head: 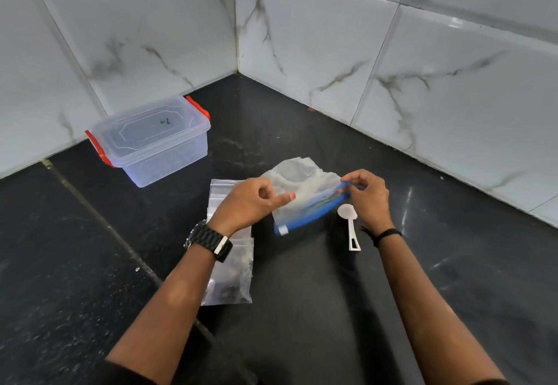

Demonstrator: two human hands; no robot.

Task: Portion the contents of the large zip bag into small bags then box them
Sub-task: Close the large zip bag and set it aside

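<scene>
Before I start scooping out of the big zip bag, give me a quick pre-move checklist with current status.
1. Large zip bag held by both hands: ok; left hand and right hand have a grip on it.
2. Bag mouth open: cannot tell.
3. Scoop within reach: ok, lying beside the right hand.
4. Small bags at hand: ok, under the left wrist.
5. Box ready to receive: not ok, lid on.

- Countertop [302,309]: dark polished stone, speckled, glossy.
- Wall tiles [317,37]: white veined marble-look, glossy.
- Box [157,143]: translucent smooth plastic, red clips.
- Large zip bag [305,191]: thin, crinkled clear plastic.
- Spoon [350,227]: white matt plastic.
</scene>
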